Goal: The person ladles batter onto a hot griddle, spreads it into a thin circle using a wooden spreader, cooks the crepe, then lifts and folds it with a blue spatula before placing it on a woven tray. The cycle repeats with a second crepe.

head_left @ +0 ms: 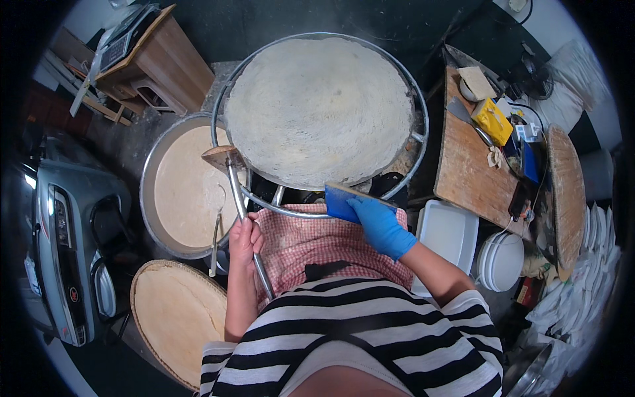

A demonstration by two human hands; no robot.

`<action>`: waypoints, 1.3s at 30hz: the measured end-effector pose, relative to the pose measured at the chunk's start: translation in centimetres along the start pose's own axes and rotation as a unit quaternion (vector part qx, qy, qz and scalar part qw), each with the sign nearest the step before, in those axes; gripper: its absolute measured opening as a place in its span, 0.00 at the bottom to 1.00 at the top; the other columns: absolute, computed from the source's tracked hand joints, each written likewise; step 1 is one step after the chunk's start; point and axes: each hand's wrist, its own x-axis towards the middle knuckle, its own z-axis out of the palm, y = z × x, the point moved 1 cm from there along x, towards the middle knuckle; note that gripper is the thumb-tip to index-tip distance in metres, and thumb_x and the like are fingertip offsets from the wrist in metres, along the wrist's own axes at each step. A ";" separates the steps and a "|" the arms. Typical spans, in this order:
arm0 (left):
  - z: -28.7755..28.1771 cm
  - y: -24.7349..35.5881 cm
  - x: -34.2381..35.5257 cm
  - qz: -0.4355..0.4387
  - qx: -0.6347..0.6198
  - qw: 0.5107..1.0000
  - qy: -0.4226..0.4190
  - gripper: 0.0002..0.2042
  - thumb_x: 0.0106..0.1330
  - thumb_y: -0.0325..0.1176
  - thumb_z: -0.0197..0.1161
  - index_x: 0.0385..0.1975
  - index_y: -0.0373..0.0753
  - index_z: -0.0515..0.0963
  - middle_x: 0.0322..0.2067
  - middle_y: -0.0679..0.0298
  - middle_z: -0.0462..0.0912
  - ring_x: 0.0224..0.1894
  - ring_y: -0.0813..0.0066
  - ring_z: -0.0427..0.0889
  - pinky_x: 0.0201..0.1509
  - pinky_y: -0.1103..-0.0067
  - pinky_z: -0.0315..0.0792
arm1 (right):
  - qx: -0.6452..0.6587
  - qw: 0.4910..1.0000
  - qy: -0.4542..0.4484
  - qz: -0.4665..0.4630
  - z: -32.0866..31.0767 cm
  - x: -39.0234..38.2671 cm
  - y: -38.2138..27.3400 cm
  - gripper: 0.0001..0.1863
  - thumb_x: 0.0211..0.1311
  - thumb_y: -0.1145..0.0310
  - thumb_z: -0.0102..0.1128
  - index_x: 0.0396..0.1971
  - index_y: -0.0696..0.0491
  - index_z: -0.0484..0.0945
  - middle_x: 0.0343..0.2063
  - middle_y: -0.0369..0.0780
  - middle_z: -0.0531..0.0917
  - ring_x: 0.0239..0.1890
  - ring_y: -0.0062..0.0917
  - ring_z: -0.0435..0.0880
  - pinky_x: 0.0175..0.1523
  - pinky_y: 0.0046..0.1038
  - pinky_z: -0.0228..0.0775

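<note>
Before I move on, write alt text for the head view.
A person's blue-gloved right hand holds a flat blue tool at the near edge of a pale-coated round griddle; the bare left hand grips a long-handled tool near a tub of beige liquid.

The gloved right hand (383,226) hides part of the blue scraper (339,205), the left hand (245,239) covers a stretch of the metal handle (236,188), the pot (146,198)'s right side lies behind the ring (425,126), the left sleeve (215,357) hides some of the round board (173,317), and the lower edge cuts off the striped shirt (357,304).
</note>
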 end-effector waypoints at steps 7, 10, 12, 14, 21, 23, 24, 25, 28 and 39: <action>-1.9 0.8 -0.6 0.018 0.005 0.998 0.059 0.06 0.66 0.34 0.51 0.35 0.40 0.69 0.11 0.73 0.60 0.08 0.86 0.57 0.11 0.88 0.54 | 0.128 0.974 0.171 -0.077 -6.0 2.8 8.8 0.36 0.40 0.90 0.42 0.55 0.49 0.67 0.47 0.50 0.74 0.51 0.40 0.73 0.55 0.28 0.63; -2.4 0.8 -0.4 0.014 0.013 0.995 0.094 0.05 0.65 0.34 0.52 0.31 0.41 0.68 0.11 0.73 0.61 0.08 0.86 0.58 0.11 0.88 0.55 | 0.064 0.974 0.177 0.129 -9.0 6.1 15.5 0.21 0.46 0.80 0.51 0.45 0.54 0.72 0.40 0.52 0.75 0.45 0.47 0.74 0.50 0.37 0.66; -2.5 0.6 -0.1 0.017 0.030 0.994 0.103 0.05 0.65 0.34 0.53 0.30 0.41 0.68 0.11 0.73 0.62 0.08 0.86 0.59 0.11 0.88 0.56 | 0.034 0.968 0.231 0.095 -10.8 8.4 18.6 0.26 0.45 0.83 0.49 0.48 0.51 0.71 0.41 0.52 0.75 0.46 0.45 0.74 0.50 0.35 0.65; -2.4 0.4 0.1 0.012 0.045 0.991 0.124 0.06 0.64 0.34 0.54 0.29 0.41 0.67 0.11 0.73 0.63 0.09 0.85 0.60 0.12 0.88 0.57 | 0.029 0.967 0.231 0.105 -12.3 10.6 20.6 0.29 0.44 0.87 0.43 0.49 0.49 0.71 0.41 0.52 0.76 0.47 0.45 0.73 0.51 0.34 0.65; -1.7 0.3 0.9 0.023 0.039 0.991 0.127 0.07 0.63 0.35 0.55 0.28 0.41 0.68 0.11 0.72 0.63 0.09 0.85 0.60 0.12 0.89 0.56 | -0.064 0.973 0.187 0.117 -13.7 13.5 21.6 0.23 0.49 0.82 0.49 0.48 0.49 0.72 0.40 0.51 0.76 0.43 0.45 0.75 0.47 0.38 0.67; -1.6 0.2 1.1 0.015 0.042 0.990 0.130 0.07 0.63 0.36 0.56 0.28 0.41 0.68 0.12 0.73 0.63 0.10 0.85 0.60 0.12 0.89 0.56 | -0.094 0.976 0.157 0.115 -12.7 12.0 20.6 0.22 0.48 0.81 0.50 0.46 0.49 0.72 0.39 0.50 0.76 0.41 0.45 0.75 0.45 0.40 0.67; -1.5 0.2 1.2 0.016 0.038 0.991 0.124 0.07 0.63 0.36 0.56 0.28 0.41 0.68 0.12 0.73 0.63 0.10 0.86 0.60 0.13 0.89 0.56 | -0.111 0.978 0.139 0.111 -12.0 10.8 19.9 0.22 0.48 0.80 0.51 0.46 0.49 0.72 0.39 0.50 0.76 0.41 0.45 0.76 0.45 0.40 0.68; -1.4 0.1 1.4 0.009 0.038 0.991 0.126 0.07 0.63 0.36 0.56 0.28 0.41 0.68 0.12 0.73 0.63 0.10 0.86 0.60 0.13 0.89 0.56 | -0.129 0.978 0.128 0.098 -11.2 9.5 19.1 0.22 0.47 0.80 0.52 0.46 0.48 0.72 0.39 0.50 0.77 0.40 0.45 0.76 0.44 0.40 0.68; -0.9 -0.3 1.9 0.001 0.035 0.993 0.116 0.07 0.64 0.36 0.55 0.27 0.41 0.68 0.12 0.73 0.62 0.11 0.86 0.60 0.14 0.89 0.55 | -0.128 0.976 0.174 0.036 -8.5 6.0 15.9 0.22 0.47 0.79 0.51 0.46 0.48 0.72 0.36 0.49 0.78 0.39 0.45 0.77 0.43 0.39 0.69; -1.1 -0.5 1.2 0.021 0.006 0.995 0.101 0.07 0.65 0.34 0.53 0.27 0.41 0.68 0.12 0.74 0.62 0.11 0.87 0.59 0.13 0.90 0.54 | -0.171 0.982 0.072 -0.017 0.1 0.4 3.3 0.24 0.45 0.78 0.51 0.48 0.54 0.70 0.41 0.46 0.76 0.40 0.40 0.77 0.43 0.35 0.70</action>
